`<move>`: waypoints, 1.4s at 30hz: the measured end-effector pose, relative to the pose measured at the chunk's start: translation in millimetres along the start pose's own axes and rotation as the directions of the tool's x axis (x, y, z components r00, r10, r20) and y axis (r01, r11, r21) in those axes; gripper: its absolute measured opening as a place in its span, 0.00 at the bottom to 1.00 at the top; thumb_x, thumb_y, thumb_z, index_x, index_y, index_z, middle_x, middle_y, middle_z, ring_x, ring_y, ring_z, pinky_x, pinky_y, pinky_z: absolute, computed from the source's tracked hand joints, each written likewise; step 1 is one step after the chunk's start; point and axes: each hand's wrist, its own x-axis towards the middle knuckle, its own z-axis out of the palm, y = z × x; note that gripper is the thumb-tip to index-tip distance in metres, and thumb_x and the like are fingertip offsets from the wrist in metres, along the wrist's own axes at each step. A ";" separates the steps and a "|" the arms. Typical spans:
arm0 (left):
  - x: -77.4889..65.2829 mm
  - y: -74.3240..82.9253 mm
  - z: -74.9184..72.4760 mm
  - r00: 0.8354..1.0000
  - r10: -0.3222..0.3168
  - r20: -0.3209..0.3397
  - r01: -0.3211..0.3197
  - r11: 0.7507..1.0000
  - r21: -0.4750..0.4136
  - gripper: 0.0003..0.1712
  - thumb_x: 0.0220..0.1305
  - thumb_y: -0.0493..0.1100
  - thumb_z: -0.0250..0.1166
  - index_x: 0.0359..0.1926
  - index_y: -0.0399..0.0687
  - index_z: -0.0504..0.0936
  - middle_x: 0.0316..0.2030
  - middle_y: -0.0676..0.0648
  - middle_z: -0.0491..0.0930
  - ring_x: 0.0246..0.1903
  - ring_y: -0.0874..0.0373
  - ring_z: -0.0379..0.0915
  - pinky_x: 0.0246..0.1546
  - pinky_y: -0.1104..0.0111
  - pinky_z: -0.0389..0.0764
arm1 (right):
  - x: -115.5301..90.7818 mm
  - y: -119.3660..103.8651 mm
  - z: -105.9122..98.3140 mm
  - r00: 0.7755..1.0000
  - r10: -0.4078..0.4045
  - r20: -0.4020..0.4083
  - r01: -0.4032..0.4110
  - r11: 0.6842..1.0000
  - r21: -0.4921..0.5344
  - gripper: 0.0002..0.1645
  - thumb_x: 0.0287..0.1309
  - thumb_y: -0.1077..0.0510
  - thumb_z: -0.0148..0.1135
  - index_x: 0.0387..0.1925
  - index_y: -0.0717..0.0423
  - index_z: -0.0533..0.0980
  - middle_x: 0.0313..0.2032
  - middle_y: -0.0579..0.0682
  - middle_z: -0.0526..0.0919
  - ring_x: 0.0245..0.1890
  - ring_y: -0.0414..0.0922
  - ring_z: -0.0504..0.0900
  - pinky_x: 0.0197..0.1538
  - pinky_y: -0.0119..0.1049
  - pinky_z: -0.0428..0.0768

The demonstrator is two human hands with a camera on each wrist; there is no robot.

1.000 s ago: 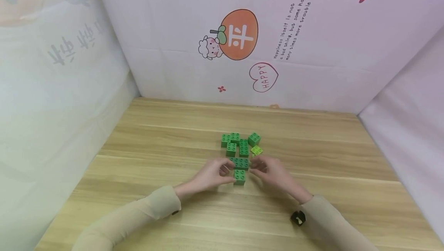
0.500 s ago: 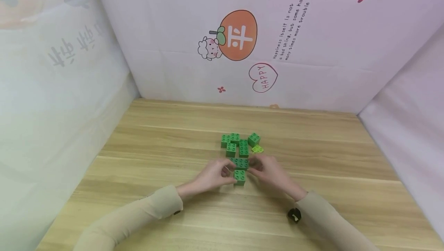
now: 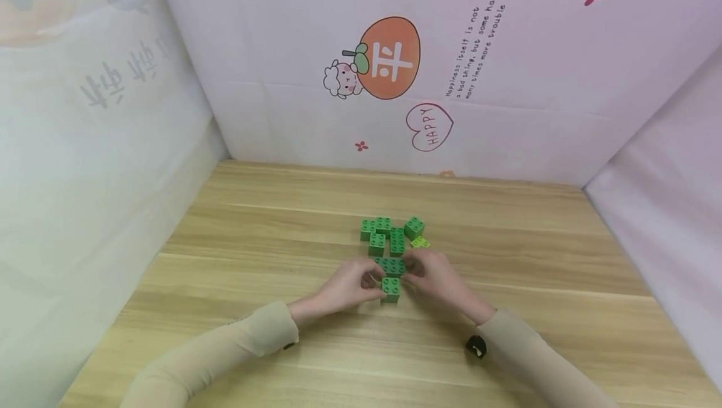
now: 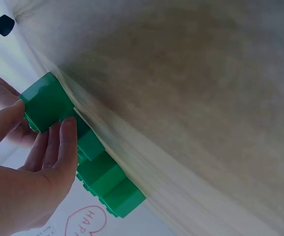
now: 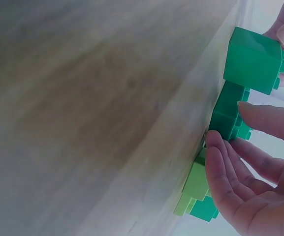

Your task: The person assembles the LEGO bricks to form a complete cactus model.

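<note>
A square green toy building brick (image 3: 391, 289) stands nearest the person, just in front of a longer dark green brick (image 3: 391, 265) lying crosswise. My left hand (image 3: 352, 282) holds the square brick from the left, its thumb (image 4: 14, 110) at one corner and curled fingers (image 4: 68, 132) on the far side by the long brick. The right hand (image 3: 434, 276) grips the long brick's right end, with the thumb (image 5: 250, 110) on its near side and fingertips bent around the end. The long brick's left end is partly hidden by the left fingers.
Beyond the hands stand several more green bricks, including a lengthwise one (image 3: 397, 242), a small square one (image 3: 376, 244) and a turned one (image 3: 414, 227). A lime brick (image 3: 420, 242) sits right beside the right hand. White printed cloth (image 3: 282, 113) walls the wooden table (image 3: 254, 220).
The right hand has moved slightly left onto the long brick's end. The lime brick has shifted a little away from the person. The left hand has barely moved.
</note>
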 end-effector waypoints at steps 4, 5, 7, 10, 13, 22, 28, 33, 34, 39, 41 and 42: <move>-2.0 -0.1 -2.5 1.000 0.007 -0.005 -0.007 1.000 -0.002 0.16 0.58 0.41 0.72 0.47 0.42 0.82 0.45 0.44 0.85 0.40 0.56 0.84 0.41 0.75 0.84 | 1.2 -1.6 1.4 1.000 0.004 -0.005 -0.004 1.000 -0.006 0.21 0.50 0.65 0.72 0.48 0.65 0.79 0.43 0.60 0.87 0.37 0.46 0.86 0.41 0.35 0.87; -2.6 -0.1 -3.5 1.000 0.006 -0.005 -0.006 1.000 0.000 0.16 0.58 0.41 0.72 0.47 0.42 0.82 0.45 0.44 0.85 0.40 0.56 0.84 0.42 0.75 0.84 | 1.5 -1.7 1.7 1.000 0.005 -0.006 -0.005 1.000 -0.008 0.21 0.50 0.66 0.72 0.48 0.65 0.79 0.43 0.60 0.86 0.37 0.46 0.86 0.41 0.35 0.87; -3.8 -0.6 -5.7 1.000 0.002 -0.004 -0.002 1.000 -0.001 0.16 0.58 0.41 0.72 0.47 0.42 0.82 0.45 0.44 0.86 0.40 0.56 0.84 0.42 0.73 0.85 | 2.0 -2.0 2.3 1.000 0.010 -0.007 -0.010 1.000 -0.011 0.21 0.50 0.66 0.71 0.47 0.65 0.79 0.43 0.60 0.86 0.37 0.46 0.85 0.41 0.35 0.87; -6.1 -2.1 -9.1 1.000 -0.005 -0.003 0.005 1.000 -0.014 0.16 0.58 0.40 0.72 0.48 0.42 0.82 0.45 0.43 0.85 0.41 0.54 0.84 0.43 0.70 0.86 | 2.3 -1.6 2.8 1.000 0.013 -0.011 -0.014 1.000 -0.022 0.20 0.50 0.67 0.71 0.47 0.64 0.79 0.43 0.60 0.86 0.37 0.46 0.85 0.42 0.35 0.87; -8.5 -4.4 -12.0 1.000 -0.012 -0.007 0.012 0.999 -0.032 0.17 0.59 0.40 0.71 0.48 0.41 0.82 0.46 0.43 0.85 0.41 0.53 0.84 0.44 0.68 0.87 | 2.0 -0.9 2.9 1.000 0.002 -0.014 -0.003 0.999 -0.034 0.19 0.49 0.67 0.71 0.45 0.64 0.79 0.42 0.60 0.86 0.37 0.47 0.85 0.41 0.35 0.87; -10.8 -10.7 -16.2 1.000 0.004 -0.009 -0.004 0.999 -0.034 0.17 0.59 0.38 0.71 0.49 0.41 0.82 0.47 0.42 0.86 0.41 0.51 0.85 0.44 0.69 0.87 | -5.6 -0.1 2.3 0.999 -0.004 -0.036 0.001 0.996 -0.091 0.19 0.47 0.66 0.73 0.44 0.63 0.80 0.43 0.59 0.87 0.42 0.50 0.85 0.47 0.43 0.87; -11.0 -10.3 -18.0 1.000 0.004 -0.003 -0.004 1.000 -0.030 0.17 0.59 0.38 0.71 0.49 0.40 0.82 0.47 0.42 0.86 0.41 0.52 0.85 0.44 0.66 0.87 | -8.5 -4.6 0.0 0.999 0.023 -0.028 -0.026 0.993 -0.117 0.23 0.48 0.63 0.73 0.48 0.63 0.79 0.45 0.60 0.86 0.47 0.53 0.85 0.53 0.49 0.85; -10.3 -9.5 -18.9 1.000 0.010 0.007 -0.010 1.000 -0.009 0.17 0.58 0.38 0.71 0.49 0.40 0.82 0.47 0.42 0.86 0.42 0.52 0.85 0.44 0.66 0.87 | -6.6 -9.0 0.5 0.999 0.053 -0.003 -0.053 0.991 -0.126 0.25 0.50 0.61 0.73 0.51 0.64 0.78 0.49 0.61 0.85 0.51 0.55 0.84 0.58 0.50 0.83; -10.1 -9.7 -18.8 1.000 0.012 0.010 -0.012 1.000 -0.006 0.17 0.58 0.38 0.71 0.49 0.40 0.82 0.47 0.42 0.86 0.42 0.52 0.85 0.44 0.67 0.87 | -6.1 -9.9 0.9 0.998 0.057 0.001 -0.056 0.991 -0.125 0.25 0.50 0.61 0.73 0.51 0.64 0.78 0.49 0.61 0.85 0.51 0.55 0.84 0.58 0.50 0.83; -9.9 -10.0 -18.5 1.000 0.008 0.020 -0.008 1.000 -0.002 0.18 0.58 0.38 0.71 0.50 0.40 0.82 0.48 0.41 0.86 0.42 0.53 0.85 0.44 0.69 0.87 | -4.1 -11.5 3.4 0.998 0.066 0.005 -0.065 0.990 -0.128 0.24 0.49 0.62 0.73 0.49 0.64 0.79 0.48 0.61 0.85 0.49 0.54 0.85 0.56 0.49 0.84; -9.8 -10.0 -18.8 1.000 0.001 0.022 -0.001 1.000 0.000 0.19 0.58 0.39 0.71 0.50 0.40 0.82 0.48 0.41 0.86 0.42 0.53 0.85 0.44 0.70 0.87 | -3.8 -11.4 3.8 0.998 0.069 0.002 -0.068 0.990 -0.126 0.23 0.49 0.63 0.73 0.49 0.63 0.79 0.48 0.60 0.86 0.49 0.53 0.85 0.55 0.48 0.84; -9.7 -10.0 -19.0 1.000 -0.002 0.023 0.002 1.000 0.001 0.19 0.58 0.39 0.71 0.51 0.40 0.82 0.49 0.42 0.86 0.42 0.53 0.85 0.44 0.69 0.87 | -3.5 -11.2 3.8 0.998 0.067 0.001 -0.066 0.990 -0.126 0.23 0.49 0.63 0.73 0.49 0.63 0.79 0.48 0.60 0.86 0.49 0.53 0.85 0.55 0.48 0.84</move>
